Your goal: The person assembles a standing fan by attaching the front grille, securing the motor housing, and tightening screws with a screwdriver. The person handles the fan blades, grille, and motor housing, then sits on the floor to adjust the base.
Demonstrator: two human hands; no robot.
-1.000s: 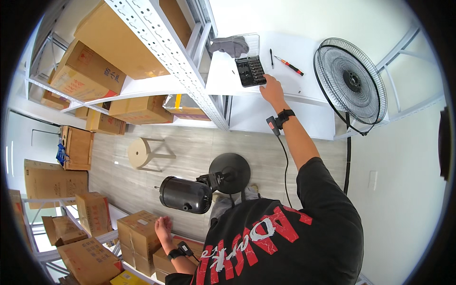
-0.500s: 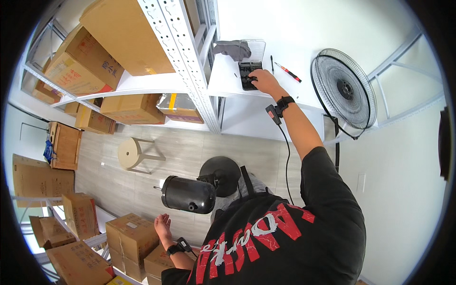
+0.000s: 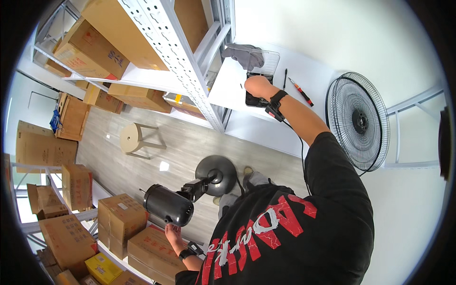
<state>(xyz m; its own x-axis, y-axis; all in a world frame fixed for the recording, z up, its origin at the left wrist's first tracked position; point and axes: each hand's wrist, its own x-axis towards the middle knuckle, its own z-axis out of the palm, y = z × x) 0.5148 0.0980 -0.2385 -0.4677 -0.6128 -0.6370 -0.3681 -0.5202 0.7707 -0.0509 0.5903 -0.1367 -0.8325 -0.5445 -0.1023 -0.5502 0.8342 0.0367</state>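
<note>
My right hand (image 3: 260, 88) is over a black tool case (image 3: 255, 100) on a white shelf; its fingers are hidden, so its grip cannot be seen. Beside the case lie a slim black screwdriver (image 3: 285, 78) and a red-and-black pen-like tool (image 3: 302, 92). Lower left, my left hand (image 3: 175, 236) is open, its fingers raised at the near edge of a black fan motor housing (image 3: 168, 205). Whether they touch it cannot be made out. The housing tops a stand with a round black base (image 3: 216, 175).
A round wire fan guard (image 3: 359, 122) leans at the right. Grey cloth (image 3: 244, 56) and a clear tray (image 3: 270, 61) sit behind the case. A beige stool (image 3: 131, 138) stands on the floor. Cardboard boxes (image 3: 122, 223) fill racks at left; a perforated metal post (image 3: 173, 57) rises beside the shelf.
My left hand has come up beside the motor housing, which now appears lower and farther left. My right hand has turned, hiding its fingers over the case. The whole view has shifted.
</note>
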